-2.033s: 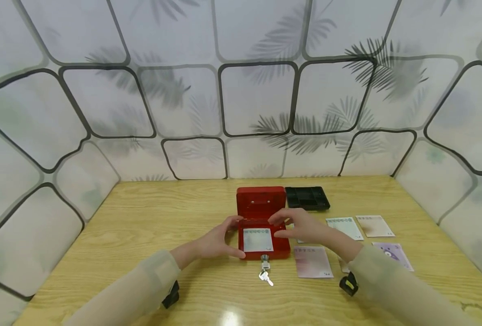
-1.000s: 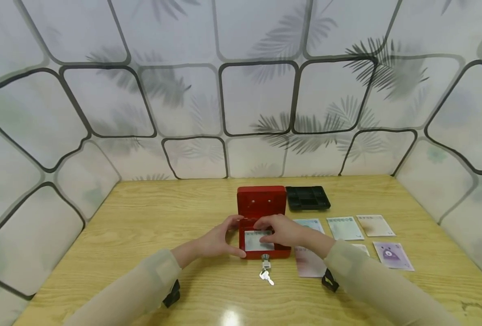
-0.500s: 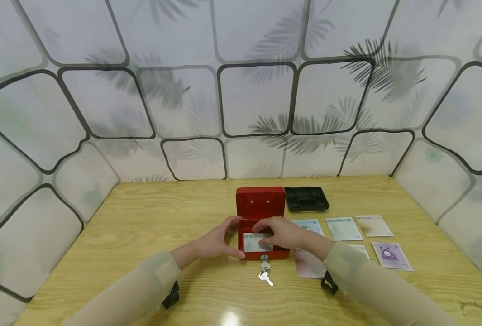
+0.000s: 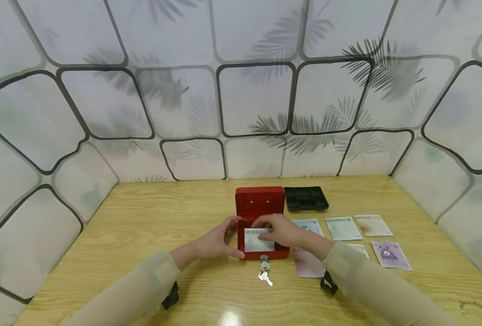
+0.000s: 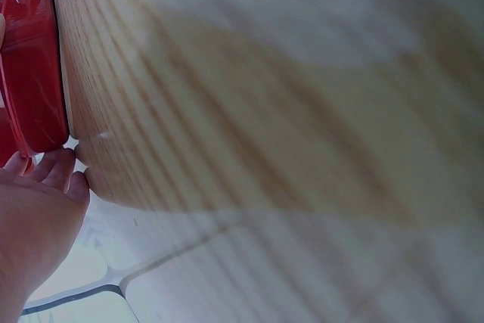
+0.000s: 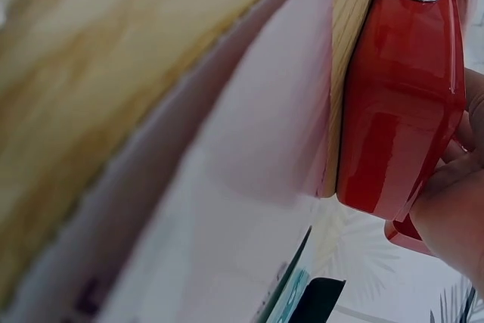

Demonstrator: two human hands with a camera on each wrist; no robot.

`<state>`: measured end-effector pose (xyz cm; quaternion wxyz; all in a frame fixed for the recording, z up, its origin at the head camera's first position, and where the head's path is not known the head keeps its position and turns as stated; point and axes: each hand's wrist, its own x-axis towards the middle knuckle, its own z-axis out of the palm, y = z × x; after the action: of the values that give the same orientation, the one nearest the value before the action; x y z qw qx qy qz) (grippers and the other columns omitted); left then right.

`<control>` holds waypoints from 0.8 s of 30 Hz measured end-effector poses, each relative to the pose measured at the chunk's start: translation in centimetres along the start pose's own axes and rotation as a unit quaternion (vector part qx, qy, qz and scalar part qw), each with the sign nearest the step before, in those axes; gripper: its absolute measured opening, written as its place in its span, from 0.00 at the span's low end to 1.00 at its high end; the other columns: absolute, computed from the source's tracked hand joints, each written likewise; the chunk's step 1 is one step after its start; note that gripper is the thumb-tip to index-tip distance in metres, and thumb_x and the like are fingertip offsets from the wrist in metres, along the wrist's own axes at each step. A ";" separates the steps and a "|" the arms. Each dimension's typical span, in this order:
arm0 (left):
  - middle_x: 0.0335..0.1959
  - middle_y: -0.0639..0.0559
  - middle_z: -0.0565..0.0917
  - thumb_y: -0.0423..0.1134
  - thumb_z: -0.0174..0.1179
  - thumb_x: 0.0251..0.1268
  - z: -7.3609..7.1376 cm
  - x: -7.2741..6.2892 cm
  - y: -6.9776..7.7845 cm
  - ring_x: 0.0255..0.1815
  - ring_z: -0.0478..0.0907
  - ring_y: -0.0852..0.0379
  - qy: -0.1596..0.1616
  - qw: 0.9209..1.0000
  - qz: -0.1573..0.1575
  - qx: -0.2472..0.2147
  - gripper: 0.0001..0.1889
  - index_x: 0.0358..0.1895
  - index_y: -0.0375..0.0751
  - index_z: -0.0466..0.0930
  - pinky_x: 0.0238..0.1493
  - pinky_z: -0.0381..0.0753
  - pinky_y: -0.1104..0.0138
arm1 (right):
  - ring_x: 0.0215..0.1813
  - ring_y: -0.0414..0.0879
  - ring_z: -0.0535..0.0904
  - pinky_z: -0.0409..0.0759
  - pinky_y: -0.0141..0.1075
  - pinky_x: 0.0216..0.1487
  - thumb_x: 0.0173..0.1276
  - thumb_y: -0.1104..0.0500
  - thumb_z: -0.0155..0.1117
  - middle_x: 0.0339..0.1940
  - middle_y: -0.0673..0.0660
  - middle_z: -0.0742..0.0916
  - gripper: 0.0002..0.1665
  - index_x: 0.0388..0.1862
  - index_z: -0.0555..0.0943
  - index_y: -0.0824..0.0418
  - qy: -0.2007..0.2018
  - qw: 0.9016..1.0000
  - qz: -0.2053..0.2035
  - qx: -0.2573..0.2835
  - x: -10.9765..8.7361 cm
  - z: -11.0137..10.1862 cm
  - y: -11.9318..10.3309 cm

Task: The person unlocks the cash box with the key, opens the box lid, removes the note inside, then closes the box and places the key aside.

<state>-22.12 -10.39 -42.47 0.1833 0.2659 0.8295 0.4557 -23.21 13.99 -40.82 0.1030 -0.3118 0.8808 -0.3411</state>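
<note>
A red cash box [image 4: 264, 255] stands on the table with its lid [image 4: 260, 202] raised. My left hand [image 4: 214, 240] holds the box's left side, thumb at the front corner and fingers toward the hinge. Inside the box lies a pale greenish play banknote [image 4: 257, 246]. My right hand [image 4: 281, 230] reaches in from the right, its thumb and curled fingers at the note's upper part, pinching it. In the right wrist view part of that hand [image 6: 454, 213] shows beyond the box's wall; the fingertips are hidden. A small key [image 4: 264, 274] hangs from the front lock [image 4: 264, 258].
A black compartment tray [image 4: 306, 198] lies behind the box to the right. Several play banknotes are spread on the right: a purple one [image 4: 391, 256], a green one [image 4: 344, 228], a beige one [image 4: 374, 225] and a pink one [image 4: 307, 263]. A patterned cloth [image 4: 257, 156] rises behind the table.
My right hand has come from the box's right edge further in over the banknote. The note's upper edge dipped and rose again. My left hand stays at the box.
</note>
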 end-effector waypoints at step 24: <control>0.68 0.41 0.66 0.42 0.75 0.51 0.1 0.0 0.1 0.69 0.61 0.44 0.006 1.000 -0.011 0.002 0.48 0.72 0.39 0.53 0.70 0.55 0.50 | 0.50 0.48 0.80 0.79 0.40 0.45 0.71 0.65 0.60 0.48 0.53 0.86 0.12 0.50 0.83 0.57 0.085 0.995 -0.045 0.015 -1.3 -3.5 -0.2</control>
<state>-22.02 -10.28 -42.42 0.1824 0.2545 0.8345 0.4535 -23.48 16.59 -38.13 0.0167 -0.3196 0.8661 -0.3840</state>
